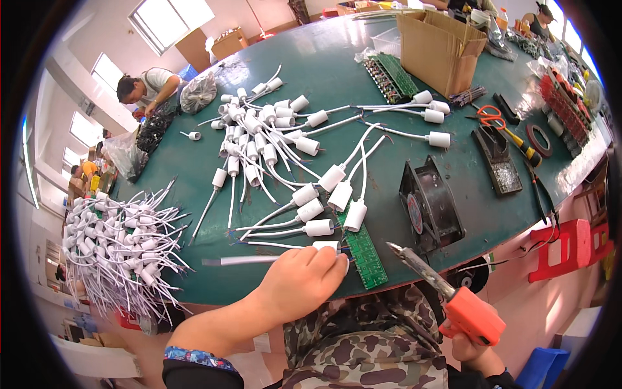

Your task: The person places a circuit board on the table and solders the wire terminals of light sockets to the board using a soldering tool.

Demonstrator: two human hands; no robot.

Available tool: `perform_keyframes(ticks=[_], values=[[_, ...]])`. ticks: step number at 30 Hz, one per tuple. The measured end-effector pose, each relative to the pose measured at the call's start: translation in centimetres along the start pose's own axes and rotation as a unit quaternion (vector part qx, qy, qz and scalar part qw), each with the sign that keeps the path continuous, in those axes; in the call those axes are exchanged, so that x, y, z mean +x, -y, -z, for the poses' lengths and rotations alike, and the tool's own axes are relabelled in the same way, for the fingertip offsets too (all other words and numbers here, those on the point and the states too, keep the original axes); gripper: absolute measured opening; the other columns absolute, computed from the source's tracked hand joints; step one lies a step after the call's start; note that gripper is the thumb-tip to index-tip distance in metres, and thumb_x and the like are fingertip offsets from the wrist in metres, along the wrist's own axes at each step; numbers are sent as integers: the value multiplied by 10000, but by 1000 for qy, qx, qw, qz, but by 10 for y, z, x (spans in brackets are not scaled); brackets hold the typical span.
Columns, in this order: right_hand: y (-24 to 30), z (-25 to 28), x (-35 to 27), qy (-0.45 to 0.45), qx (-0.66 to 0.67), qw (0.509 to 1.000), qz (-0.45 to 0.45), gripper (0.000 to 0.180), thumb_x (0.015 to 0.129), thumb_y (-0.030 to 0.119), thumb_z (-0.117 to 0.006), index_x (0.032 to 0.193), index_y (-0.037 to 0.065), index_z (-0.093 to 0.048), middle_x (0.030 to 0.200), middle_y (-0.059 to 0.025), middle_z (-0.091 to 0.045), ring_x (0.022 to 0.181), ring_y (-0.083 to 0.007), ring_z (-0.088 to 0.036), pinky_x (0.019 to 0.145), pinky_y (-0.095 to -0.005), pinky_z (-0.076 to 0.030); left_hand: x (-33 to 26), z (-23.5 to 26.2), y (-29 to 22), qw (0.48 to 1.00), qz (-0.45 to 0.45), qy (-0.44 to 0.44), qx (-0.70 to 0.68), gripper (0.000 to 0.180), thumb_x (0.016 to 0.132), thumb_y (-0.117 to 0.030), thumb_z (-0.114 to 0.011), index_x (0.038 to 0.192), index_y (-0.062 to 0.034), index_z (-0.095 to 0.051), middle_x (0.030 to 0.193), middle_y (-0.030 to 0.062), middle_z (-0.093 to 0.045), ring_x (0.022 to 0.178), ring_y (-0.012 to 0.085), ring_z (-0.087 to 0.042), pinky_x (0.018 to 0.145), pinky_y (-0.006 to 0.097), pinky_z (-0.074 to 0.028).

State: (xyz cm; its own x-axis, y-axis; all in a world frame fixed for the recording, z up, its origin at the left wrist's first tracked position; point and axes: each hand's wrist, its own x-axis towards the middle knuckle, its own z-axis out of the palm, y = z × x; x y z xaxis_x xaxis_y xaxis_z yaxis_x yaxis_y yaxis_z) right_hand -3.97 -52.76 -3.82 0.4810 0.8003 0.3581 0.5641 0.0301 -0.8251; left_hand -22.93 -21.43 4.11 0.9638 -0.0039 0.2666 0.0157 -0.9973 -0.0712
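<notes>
Fingers of the left hand (303,277) curl down over a white cylindrical lamp socket (326,246) at the near edge of the green bench (337,65), pinning it against the near end of a green circuit board (360,249). The hand is mostly closed, knuckles up, fingertips pressing the socket and its white lead (241,260), which runs off to the left along the bench edge. The right hand (472,347), low and off the bench by the person's lap, is wrapped tight around the orange grip of a soldering gun (447,295) whose dark metal tip points up and left toward the board.

By my judgement the socket is light, hard plastic, smooth enough to roll, so it is best held across its round body; the lead is thin and limp and gives no control, and its bared end looks easily bent. The board is stiff, flat and light, and is better steadied by its edges than by its soldered face.

Further sockets with leads (311,211) fan out along the board's length. To the right stands a small black fan (429,206). At the bench's left edge lies a large heap of finished sockets (123,249); a cardboard box (437,48) sits toward the far side.
</notes>
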Motion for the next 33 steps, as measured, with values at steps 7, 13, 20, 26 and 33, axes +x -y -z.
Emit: perform_keyframes(ticks=[7,13,20,26,33], values=[[-17,-3,-37,-77,152,982,-87,493,1018,321,-504,1292,-78,-599,1055,-108,-662,867,-163,-636,798,-316,-536,30,-8,10,995,-86,-37,-19,240,750,-178,-671,960,-65,-695,1135,92,-580,932,220,-585,758,349,-481],[-23,0,-23,-57,186,977,-83,555,1013,418,-573,1265,-76,-608,1050,-119,-669,838,-166,-633,759,-325,-530,29,-35,12,989,-12,-75,-128,284,761,-151,-704,1036,-81,-719,1299,125,-596,1145,298,-588,956,439,-467],[-9,-2,-9,-26,206,972,-112,524,1009,420,-588,1234,-52,-620,1026,-105,-667,828,-171,-630,743,-330,-519,31,-46,26,989,20,-120,-82,309,778,-152,-724,1084,-106,-725,1297,124,-600,1169,297,-578,1008,462,-436],[-6,-3,-7,-21,216,968,-122,497,1005,422,-600,1207,-31,-630,1005,-93,-665,819,-176,-628,730,-334,-510,11,-30,57,962,85,-178,-189,361,820,-175,-778,1152,-72,-682,1248,129,-627,1153,314,-595,990,462,-461],[-4,-3,-8,-18,226,965,-130,467,1000,424,-615,1177,-7,-643,981,-79,-663,809,-181,-625,714,-338,-499,-50,-23,215,890,389,-232,57,360,847,-193,-749,1161,-51,-647,1195,152,-661,1112,369,-632,927,468,-511]])
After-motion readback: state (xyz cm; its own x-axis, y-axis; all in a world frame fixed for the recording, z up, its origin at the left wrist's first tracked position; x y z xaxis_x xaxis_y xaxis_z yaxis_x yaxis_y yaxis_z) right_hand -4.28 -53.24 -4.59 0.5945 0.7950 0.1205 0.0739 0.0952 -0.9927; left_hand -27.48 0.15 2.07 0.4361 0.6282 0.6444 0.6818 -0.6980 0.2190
